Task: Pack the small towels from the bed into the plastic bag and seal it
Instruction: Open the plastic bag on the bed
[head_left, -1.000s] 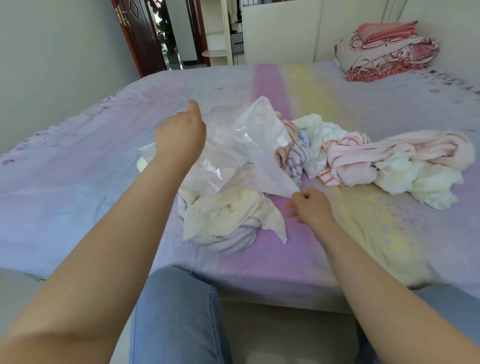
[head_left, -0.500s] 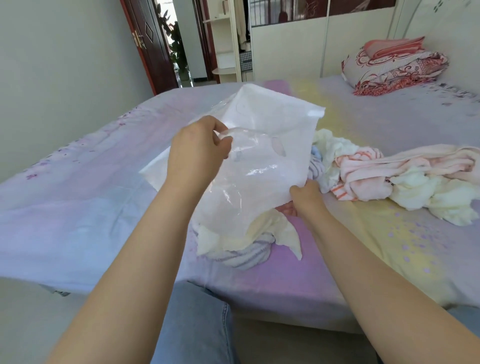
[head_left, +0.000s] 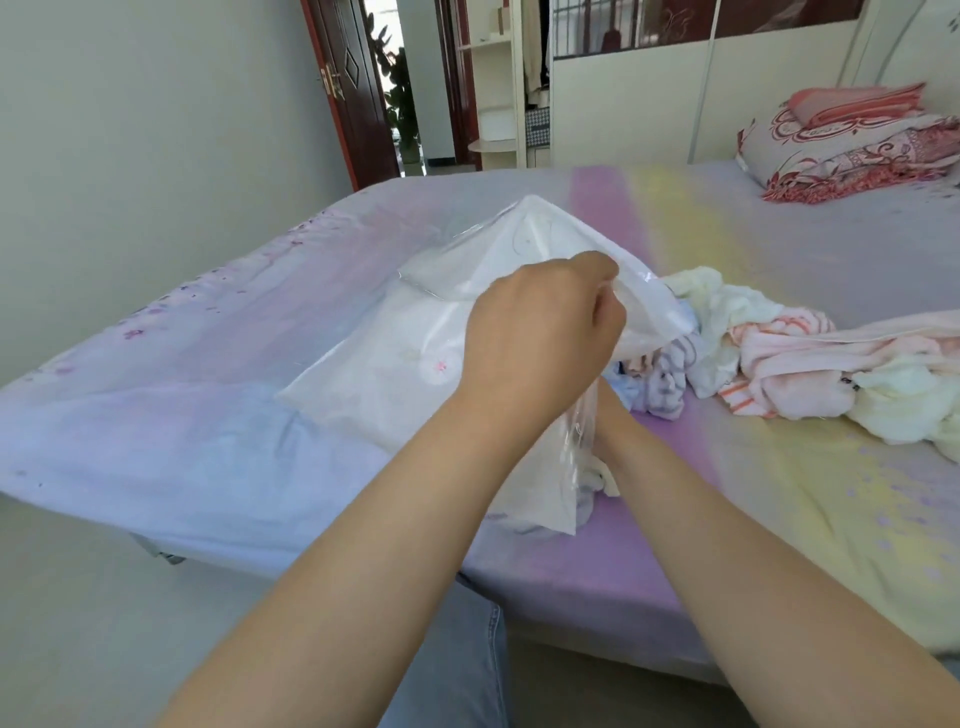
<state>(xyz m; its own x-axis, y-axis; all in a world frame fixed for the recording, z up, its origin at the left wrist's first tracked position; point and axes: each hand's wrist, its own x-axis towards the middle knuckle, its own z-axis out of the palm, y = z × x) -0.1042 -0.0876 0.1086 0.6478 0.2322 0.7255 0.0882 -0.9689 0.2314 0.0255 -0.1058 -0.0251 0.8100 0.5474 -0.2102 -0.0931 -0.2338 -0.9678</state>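
My left hand grips the upper edge of a clear plastic bag and holds it lifted over the bed, its mouth turned to the right. My right forearm reaches in under the left wrist. The right hand is almost wholly hidden behind the bag and the left hand, so its fingers cannot be made out. A heap of small towels, pink, cream and white, lies to the right of the bag. A striped towel sits at the bag's mouth. Part of another towel shows under the bag's lower corner.
The bed has a pastel lilac, purple and yellow sheet. Folded red-patterned bedding sits at its far right corner. A dark wooden door stands open beyond. My knee in jeans is at the bed's near edge.
My left hand has swung the bag's edge to the right and turned it over. My right hand has gone from the bag's lower edge to behind the bag, out of sight.
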